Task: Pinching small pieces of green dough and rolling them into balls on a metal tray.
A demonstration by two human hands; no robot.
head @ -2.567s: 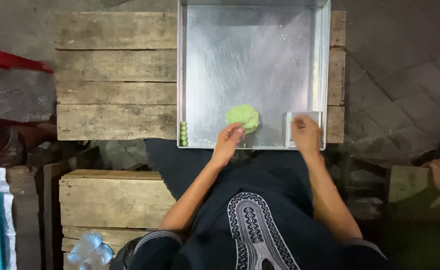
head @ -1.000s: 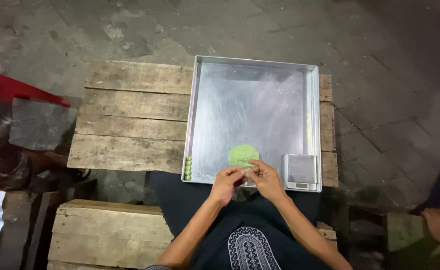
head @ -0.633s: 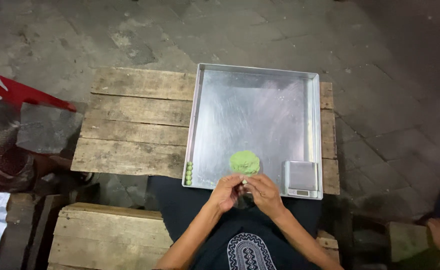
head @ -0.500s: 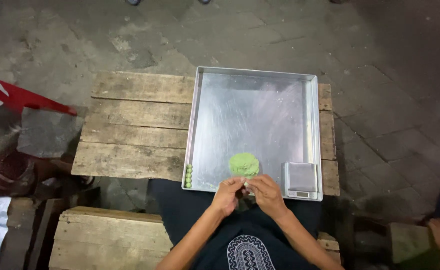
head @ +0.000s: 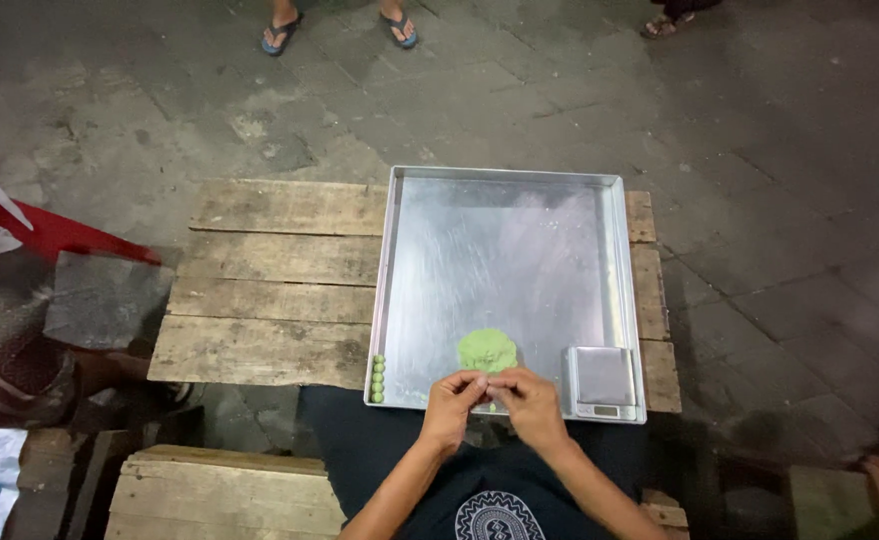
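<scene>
Evidently a portioning step was in hand: on the wooden pallet table a large metal tray was set, with a green dough lump, a small scale and four green balls along its near edge. Just below the lump, the left hand and right hand were pressed together, fingers closed narrowly on a small green piece. Rolling it round and setting it by the balls would be called for next.

Dull brushed metal tray, soft matt green dough, on a rough weathered wooden tabletop.
</scene>
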